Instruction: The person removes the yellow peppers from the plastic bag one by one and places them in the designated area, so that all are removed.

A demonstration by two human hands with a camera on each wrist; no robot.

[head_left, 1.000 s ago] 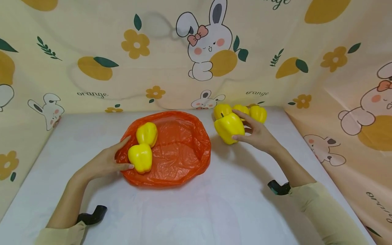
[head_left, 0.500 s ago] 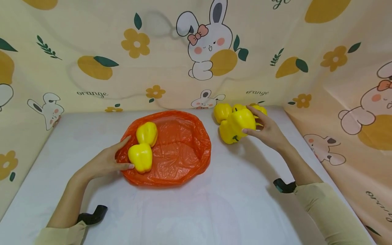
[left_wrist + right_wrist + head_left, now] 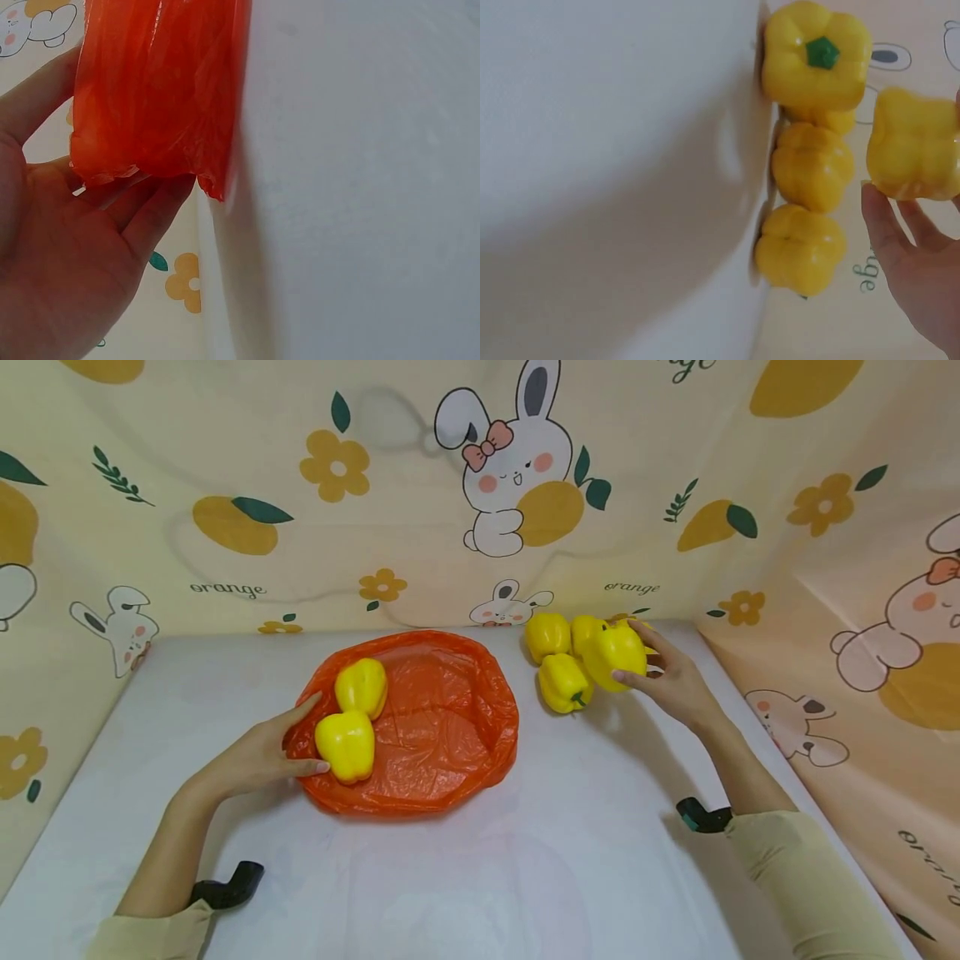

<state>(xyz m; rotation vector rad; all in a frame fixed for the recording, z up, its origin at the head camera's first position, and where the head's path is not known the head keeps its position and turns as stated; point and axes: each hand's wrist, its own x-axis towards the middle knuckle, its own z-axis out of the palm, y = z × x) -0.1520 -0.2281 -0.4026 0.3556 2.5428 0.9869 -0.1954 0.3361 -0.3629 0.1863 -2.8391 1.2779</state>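
A yellow pepper is gripped aloft, from its right side, by the right hand near the worktop's far-right corner; the red bag is clasped leftward by the left hand.

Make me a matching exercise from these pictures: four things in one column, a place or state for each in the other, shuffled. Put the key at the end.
Column one
1. Left-hand grip
2. Right-hand grip
3. Red plastic-covered container
4. Loose pepper with its green stem showing

Column two, as the head view shows it
A. On the table, right of the container
B. Bearing two yellow peppers
C. At the container's left side
D. Around a yellow pepper

Right pairs
1-C, 2-D, 3-B, 4-A
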